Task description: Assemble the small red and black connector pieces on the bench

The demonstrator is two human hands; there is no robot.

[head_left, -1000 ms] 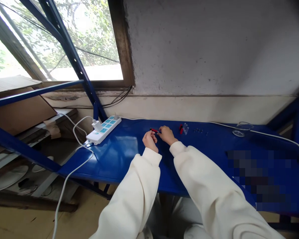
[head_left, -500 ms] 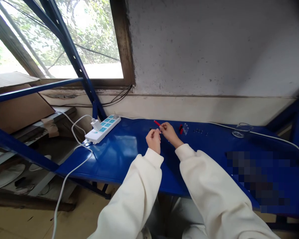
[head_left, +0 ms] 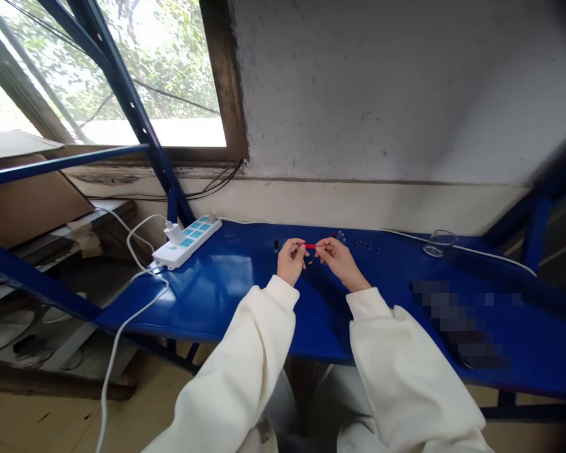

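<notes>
A slim red rod (head_left: 310, 246) lies level between my two hands, above the blue table (head_left: 245, 314). The fingertips of my left hand (head_left: 290, 261) are closed on its left end. Those of my right hand (head_left: 338, 260) pinch its right end. Part of the rod is hidden by the fingers. To the left of my left hand a small black cylinder (head_left: 276, 245) stands on the table. Clear little tubes (head_left: 341, 237) and a bit of red (head_left: 332, 235) show just behind my right hand. Tiny dark pieces (head_left: 364, 245) lie farther right.
A white power strip (head_left: 188, 243) with a plug and cable sits at the table's left end. Clear round objects (head_left: 434, 250) are near the wall on the right. A pixelated dark area (head_left: 460, 324) covers the right side. Blue frame posts (head_left: 172, 201) rise beside the window.
The red rod has turned from slanted to level, and my left hand has come onto its other end. The black cylinder now shows clear of my left hand. The view has shifted slightly.
</notes>
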